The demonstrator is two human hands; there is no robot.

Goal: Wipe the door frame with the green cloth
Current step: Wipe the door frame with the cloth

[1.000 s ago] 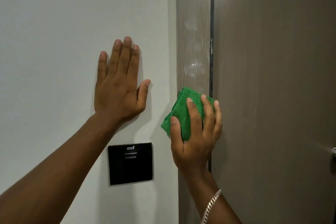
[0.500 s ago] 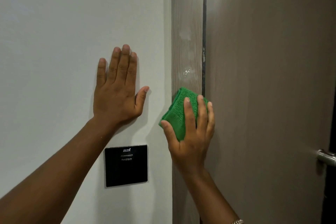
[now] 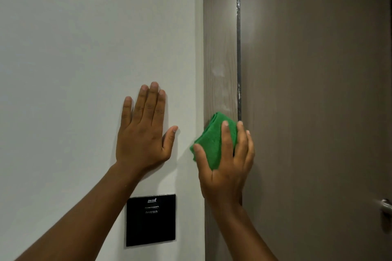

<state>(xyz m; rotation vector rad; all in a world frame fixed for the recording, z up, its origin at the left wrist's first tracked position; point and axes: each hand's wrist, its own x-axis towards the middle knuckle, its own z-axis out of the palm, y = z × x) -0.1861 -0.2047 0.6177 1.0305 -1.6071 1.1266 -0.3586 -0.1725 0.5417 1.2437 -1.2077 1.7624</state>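
Both forearms bare — no sleeves; wrists apparently unadorned — right cropped.

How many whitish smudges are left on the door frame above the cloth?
2 that I can make out on the door frame: one well above the green cloth, one fainter just over it. The cloth and right hand may hide more.

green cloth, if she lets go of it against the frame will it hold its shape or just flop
Likely flops: the green cloth is soft, folded fabric, bunched under the right hand. It looks light, and the door frame is vertical, so it would probably slide down.
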